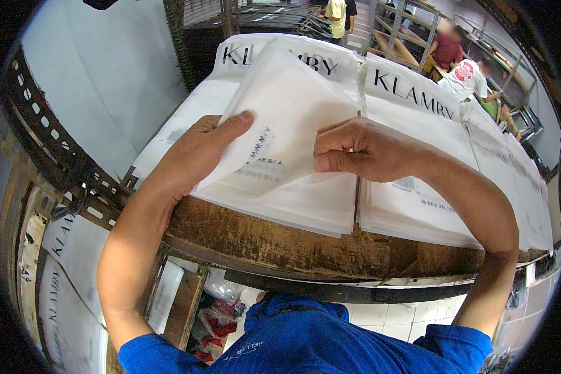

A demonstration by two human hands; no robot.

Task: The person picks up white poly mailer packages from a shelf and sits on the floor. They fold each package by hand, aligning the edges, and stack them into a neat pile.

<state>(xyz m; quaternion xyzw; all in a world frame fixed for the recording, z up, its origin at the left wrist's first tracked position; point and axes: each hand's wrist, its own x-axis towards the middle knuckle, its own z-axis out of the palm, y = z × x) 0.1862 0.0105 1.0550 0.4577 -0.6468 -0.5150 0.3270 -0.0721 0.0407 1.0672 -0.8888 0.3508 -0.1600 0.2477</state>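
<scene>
While the left hand [204, 148] clasps the frosted plastic bag [287, 115] at its left edge, the right hand [360, 149] pinches opposite, the long axis slanting away between their fingertips.

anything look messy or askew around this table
Yes, mildly: beneath the worn wooden table edge, crumpled clear plastic and red scraps lie jumbled, unlike the flat white stacks above. The top white sheet sits crooked too, but the left hand is holding it, which likely explains that.

Adjacent bag stacks [405, 118] on table [262, 243]
</scene>
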